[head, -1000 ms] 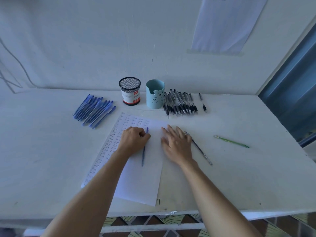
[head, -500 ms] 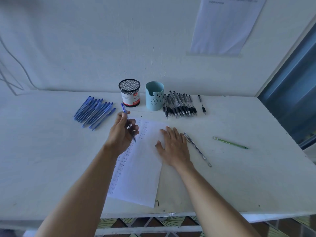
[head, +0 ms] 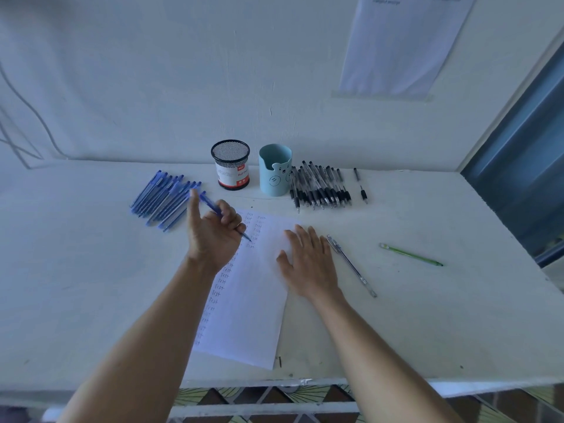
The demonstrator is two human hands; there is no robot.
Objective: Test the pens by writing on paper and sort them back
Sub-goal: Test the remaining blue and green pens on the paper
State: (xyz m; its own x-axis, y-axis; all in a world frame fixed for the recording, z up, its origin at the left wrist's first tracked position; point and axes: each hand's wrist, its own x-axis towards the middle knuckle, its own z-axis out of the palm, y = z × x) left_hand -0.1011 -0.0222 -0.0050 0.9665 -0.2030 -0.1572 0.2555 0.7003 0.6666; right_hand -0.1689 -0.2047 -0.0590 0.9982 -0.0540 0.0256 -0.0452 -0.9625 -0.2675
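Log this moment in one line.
left hand: holds blue pen | right hand: flat on paper | blue pile: far left | black pile: beside teal cup

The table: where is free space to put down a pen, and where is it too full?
Bare table lies left of the paper, nearer than the blue pens. Another free patch lies at the right front, nearer than the green pen. The back is crowded: blue pens, mesh cup, blue cup, black pens in a line.
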